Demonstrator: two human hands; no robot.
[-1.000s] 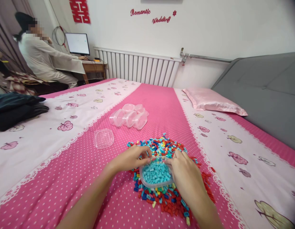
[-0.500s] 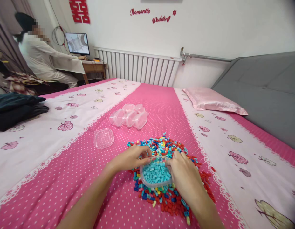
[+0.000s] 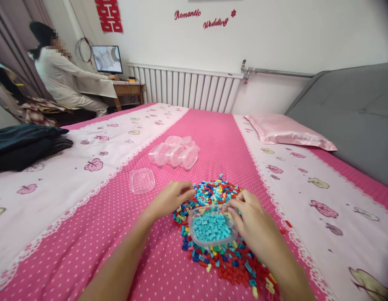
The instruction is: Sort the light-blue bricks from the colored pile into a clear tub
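A clear plastic container point(image 3: 191, 230) filled with light-blue toy building bricks point(image 3: 211, 225) rests on a spread pile of mixed-colour bricks point(image 3: 234, 271). At the pile's far left edge, my left hand point(image 3: 177, 195) has its fingers bent with thumb and fingertips close together; whether a brick is between them is hidden. Over the container's right rim is my right hand point(image 3: 250, 213), fingers curled and tips pinched near the far right corner. What those fingertips hold, if anything, is too small to make out.
Several clear empty containers point(image 3: 175, 152) are grouped farther up the pink bedspread point(image 3: 209, 125). A clear lid point(image 3: 142, 181) lies left of the pile. Dark folded clothes point(image 3: 27, 144) are at far left, a pink pillow point(image 3: 288, 131) at right. A person point(image 3: 62, 75) sits at a desk.
My left hand has moved from the container's rim away to the pile's far left edge. My right hand has lifted slightly at the container's right side. The view has shifted a little.
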